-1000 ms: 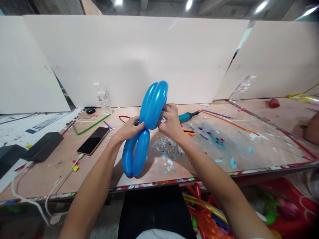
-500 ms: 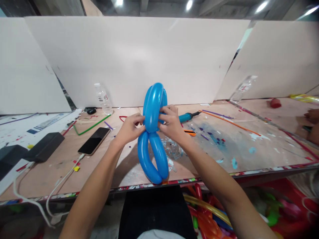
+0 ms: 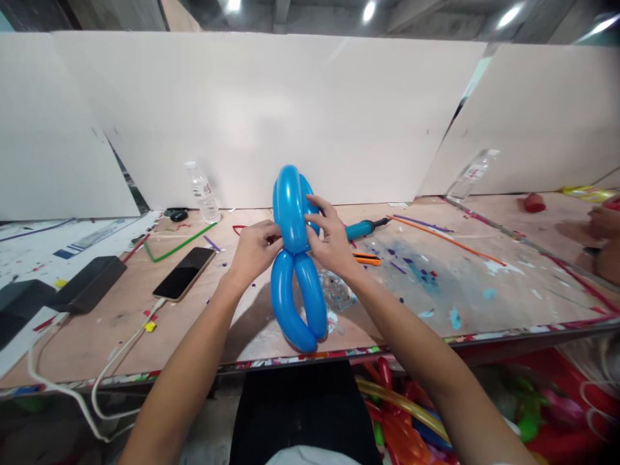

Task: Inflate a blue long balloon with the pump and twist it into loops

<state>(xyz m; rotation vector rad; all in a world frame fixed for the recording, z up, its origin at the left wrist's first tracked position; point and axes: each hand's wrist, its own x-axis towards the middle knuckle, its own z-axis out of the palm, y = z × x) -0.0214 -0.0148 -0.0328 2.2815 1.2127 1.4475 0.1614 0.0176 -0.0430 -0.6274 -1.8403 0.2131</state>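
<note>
A twisted blue balloon [image 3: 292, 213] stands upright between my hands over the front of the table. Several rounded loops form its upper part, and one long loop hangs below the pinched waist. My left hand [image 3: 258, 248] grips it at the left of the waist, with thumb and fingers closed. On the other side, my right hand [image 3: 329, 236] holds the upper loops, its thumb near the waist and its fingers bent against the side. Just behind the right hand lies a blue balloon pump [image 3: 361, 229] with a black tip. An orange utility knife [image 3: 367, 259] rests nearby.
A phone [image 3: 185, 274] on a white cable and a black box [image 3: 90, 284] lie left. Water bottles [image 3: 202, 194] stand by the white panel [image 3: 261, 116]. Long thin balloons [image 3: 450, 241] lie right. Another person's hand [image 3: 605, 226] shows at the right edge. Balloons [image 3: 402, 413] fill the space below.
The upper part of the blue balloon has turned and shifted slightly left. My right hand's fingers have spread and moved a little left along it.
</note>
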